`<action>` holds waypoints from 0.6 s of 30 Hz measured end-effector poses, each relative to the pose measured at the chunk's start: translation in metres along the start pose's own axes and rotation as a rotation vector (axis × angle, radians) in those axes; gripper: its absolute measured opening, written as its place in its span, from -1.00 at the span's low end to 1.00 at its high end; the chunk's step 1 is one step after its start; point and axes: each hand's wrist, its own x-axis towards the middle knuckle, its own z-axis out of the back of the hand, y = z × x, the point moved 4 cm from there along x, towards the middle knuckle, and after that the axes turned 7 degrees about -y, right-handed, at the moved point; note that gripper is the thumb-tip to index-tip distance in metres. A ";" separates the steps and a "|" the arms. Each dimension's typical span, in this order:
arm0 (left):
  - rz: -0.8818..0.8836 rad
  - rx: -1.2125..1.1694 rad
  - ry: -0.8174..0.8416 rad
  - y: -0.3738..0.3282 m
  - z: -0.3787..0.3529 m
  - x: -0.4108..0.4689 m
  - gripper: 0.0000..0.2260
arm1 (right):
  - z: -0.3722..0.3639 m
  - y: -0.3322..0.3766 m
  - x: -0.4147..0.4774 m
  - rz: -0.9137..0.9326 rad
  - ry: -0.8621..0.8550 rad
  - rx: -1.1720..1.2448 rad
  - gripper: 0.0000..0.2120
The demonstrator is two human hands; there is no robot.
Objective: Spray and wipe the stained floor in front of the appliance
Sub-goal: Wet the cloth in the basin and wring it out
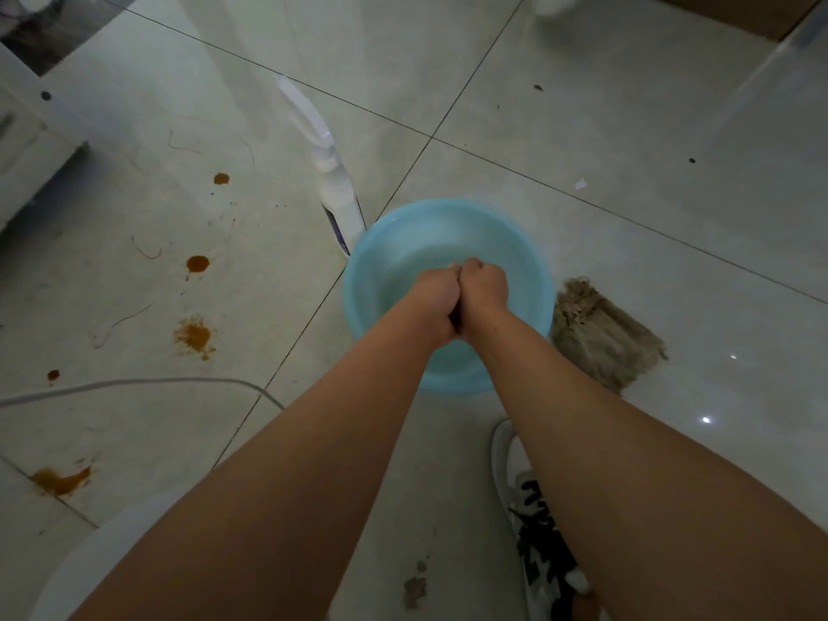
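Head view: both arms reach down over a round light-blue plastic basin (358, 266).
Hands: left hand (430, 302) and right hand (486, 289) are clenched into fists, pressed side by side. Whether anything is wrung between them cannot be made out.
Basin contents: apparently shallow clear water, unconfirmed.
Spray bottle: white plastic trigger bottle (336, 186) stands upright just beside the basin's far-left rim, nearer the left hand.
Stains: orange-brown splashes (195, 336) lie left of the hands, strung from near to far towards the white appliance (31, 141).
Cloth: frayed brown rag (600, 333) lies flat, right of the basin, nearer the right hand.
Judgement: spraying not yet begun.
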 end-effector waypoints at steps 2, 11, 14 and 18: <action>0.009 -0.013 -0.009 0.003 0.000 0.000 -0.69 | 0.001 0.002 -0.003 -0.003 0.003 -0.001 -0.75; 0.021 -0.090 -0.004 0.007 0.002 0.002 -0.69 | 0.010 0.007 -0.012 0.029 -0.014 -0.042 -0.72; 0.030 -0.108 0.023 0.009 0.000 0.001 -0.73 | 0.012 0.008 -0.012 0.046 -0.020 -0.051 -0.73; 0.032 -0.115 0.014 0.010 0.000 0.000 -0.72 | 0.009 0.003 -0.008 0.032 -0.015 -0.060 -0.74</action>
